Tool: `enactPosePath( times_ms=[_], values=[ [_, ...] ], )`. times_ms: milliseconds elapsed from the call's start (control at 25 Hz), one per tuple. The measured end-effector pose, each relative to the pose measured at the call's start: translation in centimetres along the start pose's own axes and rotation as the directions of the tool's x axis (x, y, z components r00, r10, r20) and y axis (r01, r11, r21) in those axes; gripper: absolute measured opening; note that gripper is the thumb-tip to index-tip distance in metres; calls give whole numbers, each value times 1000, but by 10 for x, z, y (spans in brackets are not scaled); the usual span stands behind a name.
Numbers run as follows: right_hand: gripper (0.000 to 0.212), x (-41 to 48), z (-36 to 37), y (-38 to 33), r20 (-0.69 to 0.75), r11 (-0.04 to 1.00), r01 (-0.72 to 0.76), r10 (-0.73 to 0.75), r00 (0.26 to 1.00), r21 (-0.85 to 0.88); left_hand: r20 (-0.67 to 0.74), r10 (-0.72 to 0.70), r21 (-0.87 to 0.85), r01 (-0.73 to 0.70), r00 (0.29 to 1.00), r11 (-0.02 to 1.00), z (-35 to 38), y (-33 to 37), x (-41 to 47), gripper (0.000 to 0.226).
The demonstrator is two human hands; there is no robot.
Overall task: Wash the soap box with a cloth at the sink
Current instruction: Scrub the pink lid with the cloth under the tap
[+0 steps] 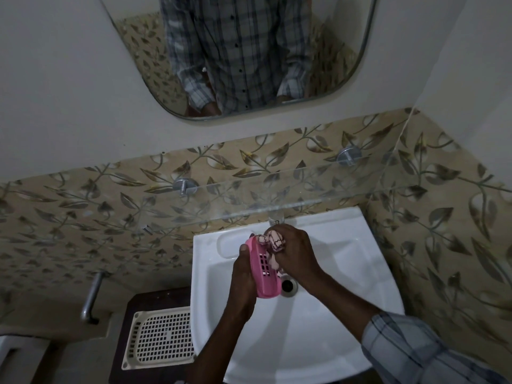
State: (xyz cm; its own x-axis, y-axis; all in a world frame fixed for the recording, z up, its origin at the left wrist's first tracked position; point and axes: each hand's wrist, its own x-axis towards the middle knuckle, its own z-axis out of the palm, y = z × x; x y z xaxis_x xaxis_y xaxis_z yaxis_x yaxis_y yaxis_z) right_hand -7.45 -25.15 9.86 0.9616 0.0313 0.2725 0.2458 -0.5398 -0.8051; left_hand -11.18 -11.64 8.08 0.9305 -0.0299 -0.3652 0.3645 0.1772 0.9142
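Observation:
A pink plastic soap box [265, 275] with a slotted bottom is held over the white sink [318, 322], just left of the drain. My left hand [243, 273] grips it from its left side, thumb on the upper rim. My right hand [293, 253] is closed around a bunched pink-and-white cloth [274, 242] and presses it into the upper end of the box. The tap [275, 217] stands right behind the hands, partly hidden by the glass shelf.
A clear glass shelf [249, 198] on two metal pegs juts out above the sink's back edge. A cream perforated tray [163, 336] lies on a dark stool left of the sink. A metal pipe [91, 295] sticks from the tiled wall. A mirror [241, 56] hangs above.

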Motion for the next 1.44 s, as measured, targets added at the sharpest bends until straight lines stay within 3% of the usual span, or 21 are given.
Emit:
enactPosePath(
  times_ms=[120,280,400,480,600,760,800,840,920,1000,1080,1200,1280,1320,1440],
  values=[
    [10,-4,6,-3,38,934,-356,356,934,-13,-34,113,37,-112,993,993,1,-10,1,60],
    [13,-24,18,-5,169,765,-644,634,755,5,-116,214,44,-210,970,977,1,-10,6,57],
    [27,-36,13,-5,328,511,-841,775,540,179,-132,231,71,-223,964,972,-3,-16,3,58],
    [30,-34,-2,-9,458,308,-887,769,445,344,-170,122,-8,-125,978,992,-7,-18,5,73],
    [22,-16,-21,-12,433,203,-793,747,505,574,-136,-24,-118,8,990,993,-14,-8,14,78],
    [24,14,-17,-30,497,98,-721,661,562,686,66,30,-106,-23,997,994,-5,1,15,59],
    [24,13,-12,-35,472,145,-727,672,570,671,88,20,-107,-10,996,994,-3,1,15,59],
    [26,10,-6,-37,406,261,-731,692,597,631,89,-1,-95,9,996,995,-1,1,14,61],
    [23,-5,-1,-36,321,558,-686,616,720,467,62,-47,-84,52,997,995,-4,5,13,66],
    [17,-17,-3,-32,456,706,-623,457,764,336,28,-88,-86,90,996,992,-11,10,12,74],
    [16,-14,-10,-29,544,702,-643,425,724,307,9,-125,-100,125,992,987,-13,13,11,77],
    [16,-4,-5,-35,394,530,-689,570,721,494,59,-123,-95,128,991,987,-4,16,10,66],
    [16,-4,-1,-40,238,614,-611,581,778,500,85,-153,-154,165,985,974,2,17,6,66],
    [19,-7,0,-40,226,682,-578,540,811,448,74,-173,-195,185,982,963,2,19,5,68],
    [12,-22,-5,-37,356,846,-431,317,879,312,27,-176,-248,177,984,952,-9,23,11,70]
  ],
)
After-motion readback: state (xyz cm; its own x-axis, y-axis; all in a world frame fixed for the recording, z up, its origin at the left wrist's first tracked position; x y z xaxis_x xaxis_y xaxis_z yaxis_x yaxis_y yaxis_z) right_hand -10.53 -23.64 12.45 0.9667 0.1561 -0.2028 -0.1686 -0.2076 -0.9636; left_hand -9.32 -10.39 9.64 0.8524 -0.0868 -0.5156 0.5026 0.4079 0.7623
